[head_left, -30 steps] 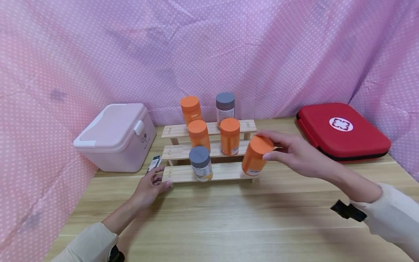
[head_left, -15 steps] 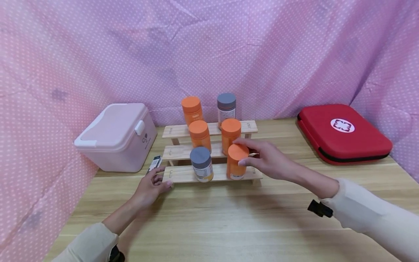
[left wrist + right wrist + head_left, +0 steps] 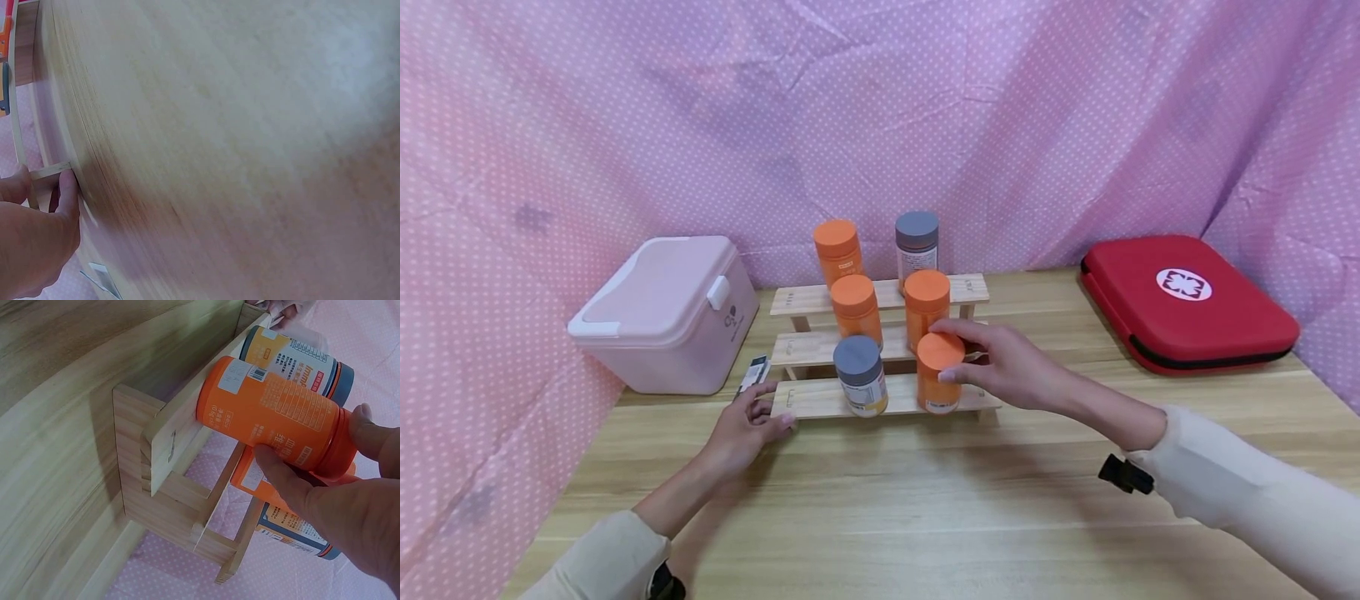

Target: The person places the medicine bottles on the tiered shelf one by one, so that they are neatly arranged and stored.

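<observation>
A three-step wooden display rack (image 3: 808, 402) bears several supplement bottles, two on each step. My right hand (image 3: 1018, 367) holds an orange bottle (image 3: 936, 393) by its cap between thumb and fingers; its base is on the right part of the lowest step, as the right wrist view (image 3: 269, 415) also has it upright on the plank. Beside it on the left stands a grey-capped bottle (image 3: 859, 379). My left hand (image 3: 741, 433) grips the left end of the lowest step, thumb in front; in the left wrist view its fingers (image 3: 69, 194) are at the rack's leg.
Two orange bottles stand on the middle step; an orange bottle (image 3: 838, 250) and a grey-capped bottle (image 3: 917, 250) are on the top. A pale pink lidded box (image 3: 662, 312) sits left, a red zipped case (image 3: 1187, 304) right. A small printed item (image 3: 754, 372) lies beside the box.
My right hand has brought the orange bottle leftward from the rack's right end and set it on the lowest step next to the grey-capped bottle. My left hand has stayed put.
</observation>
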Demonstrator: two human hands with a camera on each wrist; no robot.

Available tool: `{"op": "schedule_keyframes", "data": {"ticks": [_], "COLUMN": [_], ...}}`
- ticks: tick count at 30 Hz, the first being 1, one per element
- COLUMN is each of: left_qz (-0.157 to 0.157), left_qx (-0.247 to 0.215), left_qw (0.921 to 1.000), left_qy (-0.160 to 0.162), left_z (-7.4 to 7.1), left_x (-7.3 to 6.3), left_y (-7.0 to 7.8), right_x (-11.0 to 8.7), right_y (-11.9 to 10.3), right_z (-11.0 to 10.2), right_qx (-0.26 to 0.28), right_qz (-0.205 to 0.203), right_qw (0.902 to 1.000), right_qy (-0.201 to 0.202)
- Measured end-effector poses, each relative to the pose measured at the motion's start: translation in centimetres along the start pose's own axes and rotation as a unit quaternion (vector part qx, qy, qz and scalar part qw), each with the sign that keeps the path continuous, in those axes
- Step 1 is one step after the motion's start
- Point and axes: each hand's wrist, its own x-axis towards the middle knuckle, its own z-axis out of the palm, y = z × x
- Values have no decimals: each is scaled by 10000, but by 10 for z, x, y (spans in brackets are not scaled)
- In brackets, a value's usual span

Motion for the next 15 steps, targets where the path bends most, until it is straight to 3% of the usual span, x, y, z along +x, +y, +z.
{"op": "schedule_keyframes", "data": {"ticks": [15], "left_qz": [56], "left_qx": [-51], "left_qw": [10000], "left_qy": [-51], "left_z": [-1], "left_x": [0], "left_y": [-1], "right_x": [1], "right_y": [-2], "right_z": [0], "right_qx": [12], "right_qz": [83], "right_qw": [10000], "right_qy": [-36]}}
